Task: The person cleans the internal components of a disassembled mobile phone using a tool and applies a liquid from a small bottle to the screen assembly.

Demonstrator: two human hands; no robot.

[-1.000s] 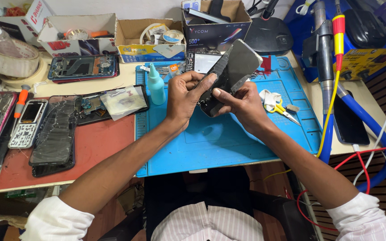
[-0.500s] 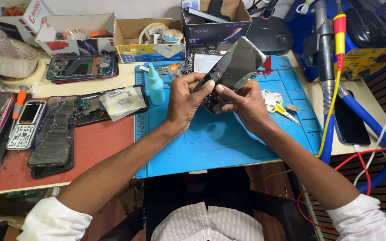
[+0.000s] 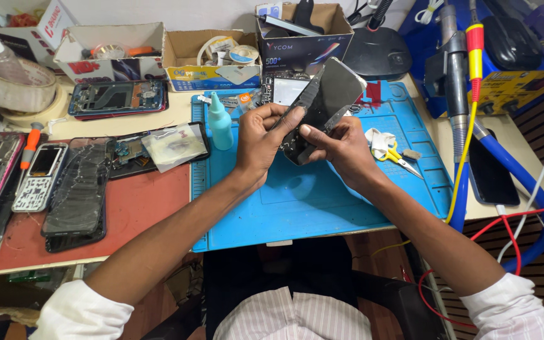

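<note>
Both forearms are angling inward over the blue mat (image 3: 322,201); left hand (image 3: 260,141) and right hand (image 3: 341,148) are each gripping the tilted black smartphone (image 3: 325,101), thumbs pressing its edges

The workbench (image 3: 177,113) carries a blue mat (image 3: 322,201), a red mat (image 3: 140,208) (beside it), cardboard boxes (image 3: 212,53) and a phone (image 3: 492,173).
</note>
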